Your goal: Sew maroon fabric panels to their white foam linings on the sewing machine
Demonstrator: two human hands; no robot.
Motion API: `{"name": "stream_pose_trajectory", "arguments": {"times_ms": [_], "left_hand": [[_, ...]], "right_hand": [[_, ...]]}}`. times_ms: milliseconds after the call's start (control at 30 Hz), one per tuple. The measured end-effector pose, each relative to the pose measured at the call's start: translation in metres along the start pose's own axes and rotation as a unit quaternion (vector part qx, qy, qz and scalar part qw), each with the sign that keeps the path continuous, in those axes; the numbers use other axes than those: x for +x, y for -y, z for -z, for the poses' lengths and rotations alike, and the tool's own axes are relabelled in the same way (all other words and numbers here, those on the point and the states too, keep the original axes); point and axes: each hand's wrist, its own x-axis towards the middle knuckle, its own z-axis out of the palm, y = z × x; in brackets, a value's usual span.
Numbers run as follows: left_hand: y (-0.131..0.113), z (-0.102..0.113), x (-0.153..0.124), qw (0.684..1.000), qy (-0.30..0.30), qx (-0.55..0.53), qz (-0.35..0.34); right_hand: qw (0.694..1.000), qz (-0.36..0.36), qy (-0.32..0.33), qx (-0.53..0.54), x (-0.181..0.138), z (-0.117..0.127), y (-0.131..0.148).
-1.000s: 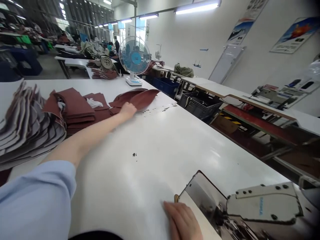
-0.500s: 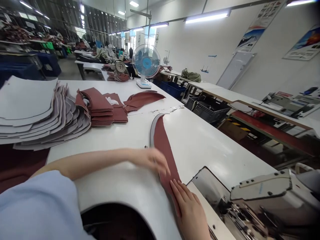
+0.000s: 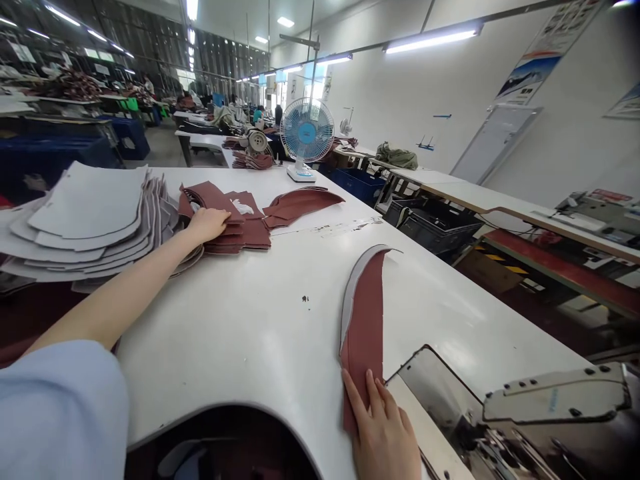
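Along the far left edge of the white tabletop (image 3: 225,333), a fanned stack of grey cut panels (image 3: 85,213) sits beside a lower stack of maroon fabric pieces (image 3: 245,237). A loose curved maroon piece (image 3: 300,203) lies just past that stack, toward the far edge. The left hand (image 3: 207,225), reaching out of a pale blue sleeve (image 3: 60,413), rests open on the maroon stack, its fingers together and flat, with no visible grip on anything.

Near the right edge of the tabletop, the right hand (image 3: 383,427) lies open, its fingers (image 3: 375,393) a little apart, pressing down on the lower end of a long curved maroon panel (image 3: 364,333). A grey layer (image 3: 350,300) shows along the panel's left edge. Hand and panel sit just beside a sewing machine (image 3: 555,400) at the lower right corner.

Pressed from above at one end only, the panel could swing on the smooth tabletop, letting the maroon and grey layers slip out of line, and its free tip seems likeliest to drift. The maroon stack could also fan out if dragged by the left hand.
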Motion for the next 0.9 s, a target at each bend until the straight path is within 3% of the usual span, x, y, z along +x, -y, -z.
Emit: {"name": "stream_pose_trajectory", "arguments": {"times_ms": [267,367,433,500,600,700,767,833,900], "left_hand": [[-0.001,0.036,0.007,0.996,0.057,-0.056,-0.047],[-0.015,0.049,0.0,0.997,0.0,-0.067,-0.043],[-0.036,0.061,-0.005,0.994,-0.078,-0.063,-0.038],[-0.07,0.071,-0.013,0.984,-0.15,-0.06,-0.078],[-0.15,0.069,-0.038,0.953,-0.173,-0.067,-0.24],[-0.25,0.04,-0.089,0.884,-0.125,-0.091,-0.441],[-0.309,0.011,-0.133,0.755,-0.107,-0.132,-0.633],[-0.354,-0.017,-0.173,0.653,-0.07,-0.185,-0.732],[-0.383,-0.044,-0.2,0.605,-0.045,-0.231,-0.761]], "right_hand": [[0.997,-0.029,0.055,0.054,0.001,0.019,-0.002],[0.993,-0.016,0.088,0.073,-0.001,0.02,-0.002],[0.991,-0.005,0.108,0.079,-0.002,0.019,-0.004],[0.988,-0.007,0.136,0.073,-0.003,0.021,-0.007],[0.979,-0.026,0.191,0.069,-0.005,0.029,-0.011],[0.967,-0.049,0.229,0.101,-0.009,0.042,-0.011],[0.962,-0.065,0.231,0.13,-0.014,0.051,-0.011],[0.96,-0.082,0.222,0.151,-0.022,0.057,-0.013],[0.957,-0.107,0.216,0.162,-0.032,0.061,-0.017]]}}
